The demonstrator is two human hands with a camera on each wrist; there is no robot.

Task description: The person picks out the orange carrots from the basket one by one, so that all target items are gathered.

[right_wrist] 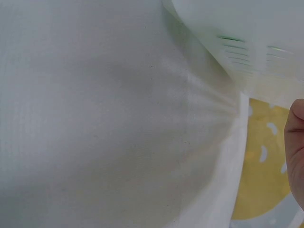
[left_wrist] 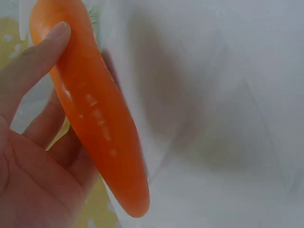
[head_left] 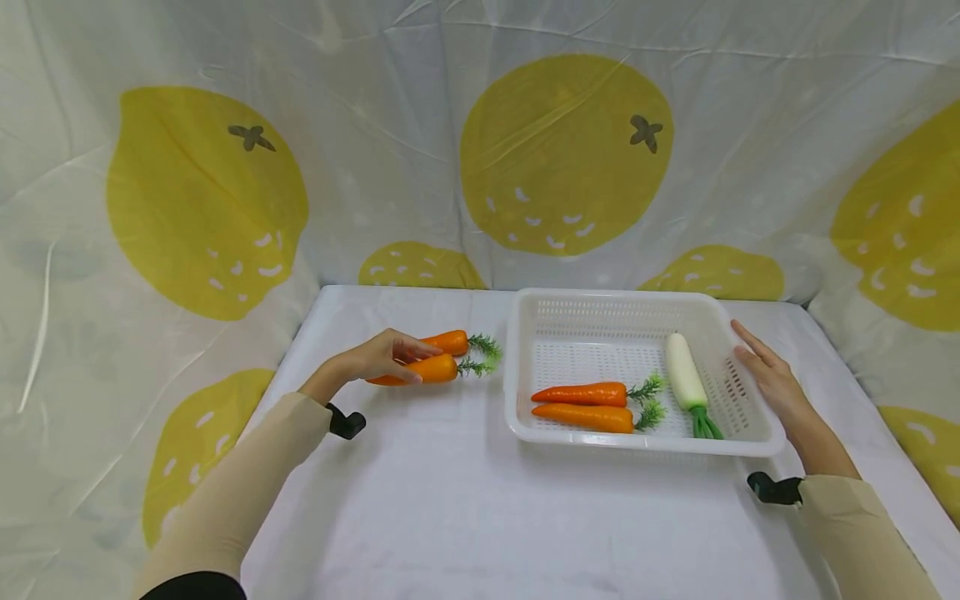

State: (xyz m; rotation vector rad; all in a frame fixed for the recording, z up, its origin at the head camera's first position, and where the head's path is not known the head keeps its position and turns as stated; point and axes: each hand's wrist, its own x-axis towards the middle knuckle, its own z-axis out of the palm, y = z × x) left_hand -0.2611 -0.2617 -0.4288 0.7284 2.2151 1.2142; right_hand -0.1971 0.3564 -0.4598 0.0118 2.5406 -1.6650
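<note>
At the left, a beige sleeve point(head_left: 273, 462) leads to the left hand point(head_left: 382, 357), whose grip is grasping the nearer of two orange carrots lying outside the basket. The thumb lies along one side of this carrot point(head_left: 442, 369) and the other fingers reach behind it, which probably keeps the smooth, tapering body from rolling or slipping; the leafy end is left free, pointing right. Whether it touches the tabletop point(head_left: 450, 517) or hangs just above it, I cannot tell. Just beyond it, the farther loose carrot point(head_left: 452, 341) lies partly hidden by the hand, its leaves also toward the basket.

To the right stands a white perforated plastic basket point(head_left: 512, 375). Near its front wall, two more carrots, an upper one point(head_left: 581, 393) and a lower one point(head_left: 581, 416), lie side by side, tips left and leaves right; lying alike, they nest closely and leave the rear floor bare. To their right, a white radish point(head_left: 684, 371) lies at an angle along the right wall, green stalks toward the front; its long body suits that side.

At the far right, the right hand point(head_left: 772, 379) lays its extended fingers against the basket's outer right side. Its grip is released rather than curled round the rim, and the contact likely steadies the basket against sliding. Behind everything hangs a lemon-print cloth point(head_left: 566, 154).
</note>
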